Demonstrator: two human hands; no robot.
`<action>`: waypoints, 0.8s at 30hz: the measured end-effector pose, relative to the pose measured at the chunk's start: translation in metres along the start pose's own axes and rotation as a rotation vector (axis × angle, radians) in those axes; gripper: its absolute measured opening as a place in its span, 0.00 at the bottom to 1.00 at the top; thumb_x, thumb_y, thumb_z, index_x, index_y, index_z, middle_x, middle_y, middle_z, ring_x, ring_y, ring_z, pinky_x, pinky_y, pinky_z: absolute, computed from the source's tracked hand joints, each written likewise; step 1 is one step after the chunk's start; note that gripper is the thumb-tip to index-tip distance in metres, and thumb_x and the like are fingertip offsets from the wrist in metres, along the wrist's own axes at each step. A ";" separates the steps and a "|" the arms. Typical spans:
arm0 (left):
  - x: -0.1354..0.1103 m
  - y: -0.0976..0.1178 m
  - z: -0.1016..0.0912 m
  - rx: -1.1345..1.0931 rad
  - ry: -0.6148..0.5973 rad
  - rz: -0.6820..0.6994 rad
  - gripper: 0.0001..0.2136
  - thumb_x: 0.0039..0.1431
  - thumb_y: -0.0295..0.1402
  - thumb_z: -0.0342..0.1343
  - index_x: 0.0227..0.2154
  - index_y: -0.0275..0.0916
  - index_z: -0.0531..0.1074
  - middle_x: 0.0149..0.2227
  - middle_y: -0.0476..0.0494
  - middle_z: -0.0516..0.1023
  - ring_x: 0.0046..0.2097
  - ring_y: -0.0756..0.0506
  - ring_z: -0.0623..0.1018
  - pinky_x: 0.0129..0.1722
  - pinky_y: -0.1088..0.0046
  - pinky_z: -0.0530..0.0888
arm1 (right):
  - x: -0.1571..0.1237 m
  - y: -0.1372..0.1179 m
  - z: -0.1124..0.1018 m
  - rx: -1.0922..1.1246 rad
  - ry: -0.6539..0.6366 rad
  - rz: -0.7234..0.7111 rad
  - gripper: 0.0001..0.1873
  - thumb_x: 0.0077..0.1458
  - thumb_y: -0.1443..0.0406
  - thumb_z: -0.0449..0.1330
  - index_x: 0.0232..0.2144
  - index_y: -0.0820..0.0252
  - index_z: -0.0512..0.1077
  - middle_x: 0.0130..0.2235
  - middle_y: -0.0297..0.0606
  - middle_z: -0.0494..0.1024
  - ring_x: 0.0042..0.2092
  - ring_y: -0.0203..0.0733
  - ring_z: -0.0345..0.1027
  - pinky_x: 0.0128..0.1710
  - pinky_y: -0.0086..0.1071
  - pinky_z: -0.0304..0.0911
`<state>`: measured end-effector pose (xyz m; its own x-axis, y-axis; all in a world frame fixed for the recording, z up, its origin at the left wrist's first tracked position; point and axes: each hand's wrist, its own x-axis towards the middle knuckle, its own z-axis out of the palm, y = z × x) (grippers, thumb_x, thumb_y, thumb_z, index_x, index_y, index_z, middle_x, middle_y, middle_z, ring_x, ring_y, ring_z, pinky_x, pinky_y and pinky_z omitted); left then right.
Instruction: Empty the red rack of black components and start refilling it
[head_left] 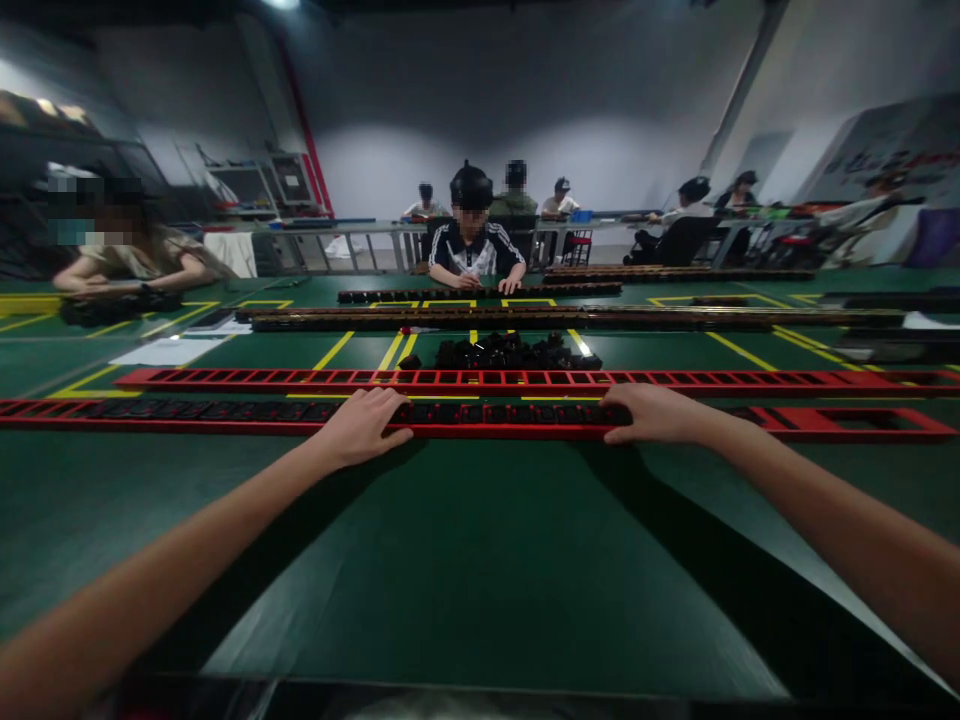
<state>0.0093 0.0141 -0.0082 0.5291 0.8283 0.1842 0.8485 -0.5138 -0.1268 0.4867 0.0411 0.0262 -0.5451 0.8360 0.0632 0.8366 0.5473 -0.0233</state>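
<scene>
A long red slotted rail (510,432) lies crosswise on the green table in front of me, its slots filled with small black square parts (546,413). My left hand (365,425) is closed on the rail left of middle, thumb at the near edge and fingers over the top. Further right, my right hand (649,413) grips the same rail in a like way, its fingertips partly hidden. Just behind runs a second red slotted rail (360,378), whose slots look unfilled. Beyond that sits a heap of black parts (510,352).
Long dark rails (675,318) lie across the green table (480,560) farther back, among yellow tape lines. Opposite me, a person (472,240) works at another dark rail (420,295). Another person (142,250) leans at the left. White papers (171,350) lie left.
</scene>
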 end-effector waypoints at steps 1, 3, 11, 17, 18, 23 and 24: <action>0.004 0.005 -0.002 0.005 -0.012 -0.023 0.25 0.65 0.50 0.49 0.53 0.33 0.69 0.52 0.33 0.75 0.52 0.35 0.74 0.50 0.57 0.68 | -0.003 0.002 0.005 -0.006 -0.012 -0.032 0.24 0.50 0.51 0.65 0.44 0.61 0.78 0.43 0.46 0.80 0.41 0.50 0.75 0.40 0.40 0.70; 0.015 0.023 -0.005 0.013 -0.045 -0.090 0.26 0.64 0.53 0.48 0.48 0.34 0.71 0.48 0.34 0.76 0.47 0.36 0.76 0.47 0.57 0.69 | -0.010 0.004 0.017 -0.034 0.053 -0.077 0.25 0.54 0.51 0.63 0.47 0.63 0.76 0.46 0.49 0.78 0.46 0.54 0.74 0.44 0.43 0.70; 0.056 0.089 0.008 -0.082 0.047 -0.001 0.26 0.64 0.54 0.50 0.51 0.36 0.71 0.46 0.37 0.78 0.46 0.37 0.77 0.46 0.58 0.71 | -0.033 -0.011 0.057 -0.065 0.493 -0.078 0.27 0.62 0.56 0.57 0.59 0.63 0.65 0.47 0.50 0.78 0.47 0.55 0.72 0.46 0.48 0.67; 0.042 0.077 0.019 -0.112 0.120 0.045 0.25 0.66 0.51 0.49 0.53 0.35 0.70 0.49 0.35 0.78 0.48 0.37 0.77 0.47 0.59 0.72 | -0.031 -0.021 0.054 -0.053 0.468 -0.017 0.28 0.61 0.55 0.57 0.60 0.61 0.63 0.46 0.48 0.78 0.47 0.54 0.72 0.46 0.48 0.66; 0.043 0.076 0.019 -0.127 0.124 0.045 0.25 0.66 0.51 0.49 0.53 0.35 0.70 0.49 0.35 0.78 0.49 0.37 0.77 0.47 0.58 0.72 | -0.031 -0.021 0.052 -0.047 0.442 -0.013 0.28 0.61 0.55 0.57 0.59 0.60 0.64 0.47 0.48 0.78 0.47 0.55 0.72 0.46 0.48 0.65; 0.049 0.079 0.012 -0.086 0.082 -0.017 0.25 0.65 0.51 0.49 0.52 0.34 0.71 0.49 0.34 0.78 0.50 0.37 0.76 0.49 0.59 0.71 | -0.030 -0.021 0.048 -0.050 0.396 0.019 0.24 0.60 0.54 0.58 0.54 0.63 0.70 0.49 0.51 0.78 0.49 0.56 0.70 0.47 0.47 0.64; 0.050 0.081 0.010 -0.078 0.070 -0.032 0.25 0.66 0.51 0.48 0.53 0.34 0.71 0.49 0.34 0.77 0.50 0.37 0.76 0.49 0.59 0.71 | -0.030 -0.021 0.048 -0.056 0.392 0.024 0.24 0.60 0.54 0.57 0.53 0.63 0.70 0.49 0.51 0.78 0.50 0.56 0.70 0.47 0.47 0.63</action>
<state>0.1048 0.0164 -0.0187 0.4991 0.8283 0.2547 0.8617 -0.5055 -0.0445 0.4827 0.0067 -0.0231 -0.4724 0.7637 0.4399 0.8564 0.5158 0.0242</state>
